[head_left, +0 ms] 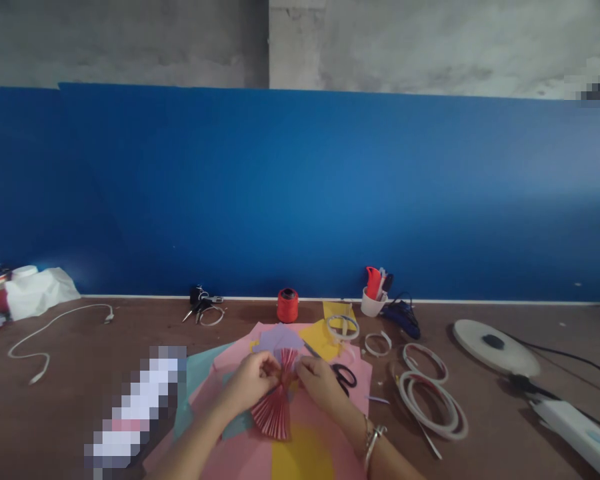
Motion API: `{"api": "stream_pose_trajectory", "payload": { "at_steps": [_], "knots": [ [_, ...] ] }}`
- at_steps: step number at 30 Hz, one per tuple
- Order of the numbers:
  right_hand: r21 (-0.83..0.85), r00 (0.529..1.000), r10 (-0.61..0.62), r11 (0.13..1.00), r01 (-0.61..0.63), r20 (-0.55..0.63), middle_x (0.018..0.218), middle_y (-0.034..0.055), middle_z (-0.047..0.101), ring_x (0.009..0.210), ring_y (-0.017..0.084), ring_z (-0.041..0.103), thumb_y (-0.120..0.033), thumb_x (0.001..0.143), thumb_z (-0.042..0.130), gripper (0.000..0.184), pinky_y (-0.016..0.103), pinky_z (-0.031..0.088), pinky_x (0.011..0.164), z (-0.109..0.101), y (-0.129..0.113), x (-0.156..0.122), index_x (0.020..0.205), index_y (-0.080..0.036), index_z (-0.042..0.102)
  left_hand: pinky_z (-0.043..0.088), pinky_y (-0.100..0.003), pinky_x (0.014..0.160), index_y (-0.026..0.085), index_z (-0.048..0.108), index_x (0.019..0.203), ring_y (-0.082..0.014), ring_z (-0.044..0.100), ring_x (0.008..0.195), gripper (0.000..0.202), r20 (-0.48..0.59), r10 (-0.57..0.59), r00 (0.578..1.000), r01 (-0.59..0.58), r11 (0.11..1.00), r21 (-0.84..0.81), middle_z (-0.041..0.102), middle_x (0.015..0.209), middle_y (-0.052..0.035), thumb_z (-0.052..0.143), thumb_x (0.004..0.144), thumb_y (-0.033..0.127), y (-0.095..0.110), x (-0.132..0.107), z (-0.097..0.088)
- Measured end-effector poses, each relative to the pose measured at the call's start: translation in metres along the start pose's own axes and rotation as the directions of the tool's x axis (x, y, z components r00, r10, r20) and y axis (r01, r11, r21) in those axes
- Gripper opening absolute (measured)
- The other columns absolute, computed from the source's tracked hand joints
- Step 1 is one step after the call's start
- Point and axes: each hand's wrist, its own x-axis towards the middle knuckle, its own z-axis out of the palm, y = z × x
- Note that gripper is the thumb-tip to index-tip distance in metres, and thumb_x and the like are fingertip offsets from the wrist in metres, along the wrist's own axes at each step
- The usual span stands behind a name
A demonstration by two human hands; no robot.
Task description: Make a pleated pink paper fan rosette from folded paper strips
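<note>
My left hand [250,381] and my right hand [319,382] meet over a pink sheet of paper [240,453] on the brown table. Between them they pinch the narrow middle of a red-pink pleated paper fan [275,413]. The fan's lower half spreads out toward me, and its upper half stands up between my fingertips. Both hands have their fingers closed round the pinched waist. A lilac paper piece [280,337] lies just behind the hands. Black-handled scissors [344,375] lie right of my right hand.
A red thread spool [287,305] stands at the back by the blue wall. Nearby lie a tape roll [343,327], white hoops [433,397], a white cup of tools [373,300], keys [200,308], a white cable [45,333], and yellow paper [303,457]. A round white lamp base [495,347] sits right.
</note>
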Motion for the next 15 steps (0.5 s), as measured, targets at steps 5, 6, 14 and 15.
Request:
{"api": "stream_pose_trajectory", "payload": {
  "at_steps": [5,6,14,15],
  "knots": [
    [-0.065,0.999,0.001,0.998,-0.003,-0.041,0.046,-0.0031,0.047,0.049,0.012,0.043,-0.017,0.068,0.045,0.024,0.024,0.029,0.05,-0.0003,0.003,0.002,0.044,-0.019,0.046,0.035,-0.025,0.061,0.02,0.066,0.087,-0.0175,0.056,0.07,0.023,0.023,0.131,0.991,-0.132,0.956,0.264,0.064,0.076,-0.0027,0.046,0.076,0.014,0.0045,-0.0081,-0.0053],
    [-0.075,0.999,0.001,0.997,-0.005,-0.049,0.044,-0.0039,0.043,0.048,0.012,0.041,-0.016,0.067,0.045,0.024,0.024,0.027,0.049,-0.0001,0.0041,0.002,0.044,-0.019,0.043,0.035,-0.026,0.062,0.021,0.066,0.089,-0.018,0.056,0.072,0.025,0.02,0.147,0.989,-0.146,0.947,0.286,0.065,0.078,-0.0031,0.045,0.078,0.015,0.0051,-0.0092,-0.0054],
    [-0.032,1.0,0.0,0.999,-0.001,-0.029,0.049,-0.0018,0.049,0.051,0.012,0.043,-0.02,0.071,0.045,0.022,0.023,0.031,0.05,0.0022,-0.0014,-0.0024,0.049,-0.019,0.047,0.04,-0.025,0.069,0.017,0.061,0.092,-0.0158,0.053,0.073,0.023,-0.07,0.081,0.994,-0.093,0.975,-0.203,0.054,0.073,0.0007,0.055,0.07,0.018,0.0098,-0.0046,0.0018],
    [-0.024,1.0,-0.004,1.0,0.003,-0.028,0.049,-0.0019,0.048,0.05,0.012,0.042,-0.022,0.072,0.046,0.024,0.023,0.031,0.049,0.0026,-0.003,-0.0033,0.048,-0.019,0.045,0.04,-0.025,0.067,0.016,0.06,0.092,-0.0149,0.052,0.071,0.024,-0.048,0.056,0.997,-0.068,0.952,-0.299,0.053,0.071,0.0015,0.057,0.069,0.02,0.0095,-0.0039,0.003]
  ]
}}
